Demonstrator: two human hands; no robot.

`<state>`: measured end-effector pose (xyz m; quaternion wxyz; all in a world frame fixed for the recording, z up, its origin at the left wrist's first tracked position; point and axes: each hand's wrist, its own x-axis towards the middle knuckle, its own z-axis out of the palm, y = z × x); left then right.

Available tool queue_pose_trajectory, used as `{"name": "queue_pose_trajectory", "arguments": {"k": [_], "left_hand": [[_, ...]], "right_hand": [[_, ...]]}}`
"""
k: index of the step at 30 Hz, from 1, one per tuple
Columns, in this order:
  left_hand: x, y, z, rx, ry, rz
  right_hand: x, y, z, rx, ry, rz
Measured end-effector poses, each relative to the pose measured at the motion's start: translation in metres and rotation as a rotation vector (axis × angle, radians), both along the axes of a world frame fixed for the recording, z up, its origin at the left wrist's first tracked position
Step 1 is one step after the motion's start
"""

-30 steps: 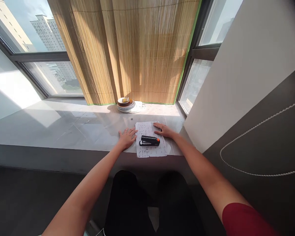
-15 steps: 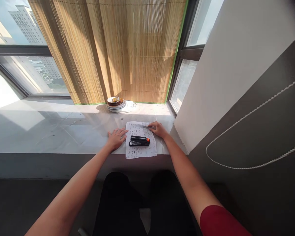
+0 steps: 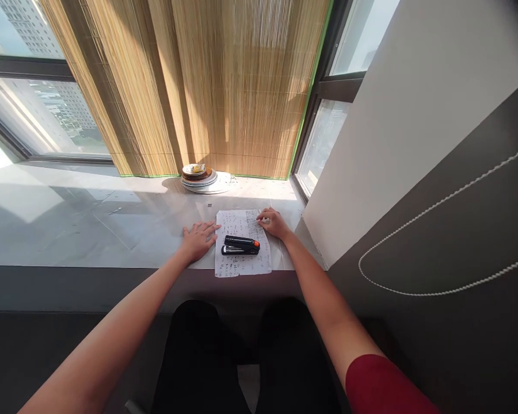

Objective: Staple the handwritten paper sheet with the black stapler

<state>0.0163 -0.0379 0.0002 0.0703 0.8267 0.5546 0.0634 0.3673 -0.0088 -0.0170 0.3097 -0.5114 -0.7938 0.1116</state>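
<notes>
A sheet of paper (image 3: pixel 255 264) covered in handwriting lies on the sill, its near edge sticking out slightly past the front. On it rests a black stapler (image 3: pixel 240 245) with an orange spot at its right end. My left hand (image 3: pixel 198 240) lies flat with fingers spread, the fingertips at the paper's left edge; it holds nothing. My right hand (image 3: pixel 273 222) is at the paper's upper right edge, thumb and fingers drawn together. Whatever is between those fingertips, if anything, is too small to make out.
A stack of plates (image 3: pixel 205 183) with a small dish on top stands at the back of the sill (image 3: pixel 125 230), below a bamboo blind (image 3: pixel 237 86). A small grey piece (image 3: pixel 209 204) lies behind the paper. At right are a wall and a hanging bead cord (image 3: pixel 418 295).
The view has shifted slightly, moving everything a little left in the picture. The fingers of my right hand have drawn together more at the paper's edge. My left hand stays flat.
</notes>
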Motion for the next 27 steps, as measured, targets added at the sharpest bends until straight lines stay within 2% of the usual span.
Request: {"name": "queue_pose_trajectory", "arguments": {"k": [5,10,22,27], "left_hand": [[0.0018,-0.0015,0.0019,-0.003,-0.007,0.0],[0.0033,-0.0027,0.0041,-0.001,0.003,0.005],[0.0042,-0.0026,0.0075,-0.01,0.023,0.0],[0.005,-0.0025,0.009,0.005,0.04,-0.008]], "right_hand": [[-0.0034,-0.003,0.0027,-0.073,-0.114,-0.057],[-0.0055,-0.0078,0.0056,-0.066,-0.147,-0.036],[-0.0056,-0.0093,0.0102,0.04,0.037,0.031],[-0.0032,-0.0062,0.0066,0.103,0.129,0.07]]}}
